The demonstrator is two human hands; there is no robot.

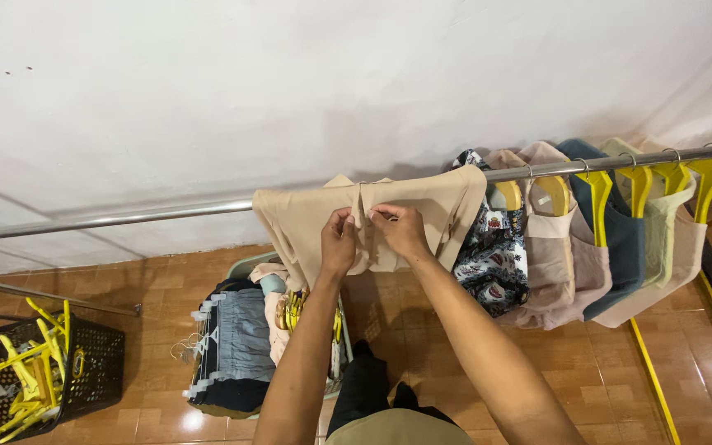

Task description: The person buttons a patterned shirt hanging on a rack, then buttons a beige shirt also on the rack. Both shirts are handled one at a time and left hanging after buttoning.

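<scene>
Both hands pinch the beige garment (372,218) at its middle front: left hand (338,243) and right hand (401,231) close together, fingertips closed on the fabric. It hangs over the metal rail (125,216), left of the clothes on yellow hangers (599,194). Risk: an uneven tug could likely slide it off the rail, since it looks only draped there. Containers: black basket (100,363) holds loose yellow hangers; pale green basket (249,265) holds folded clothes.
</scene>
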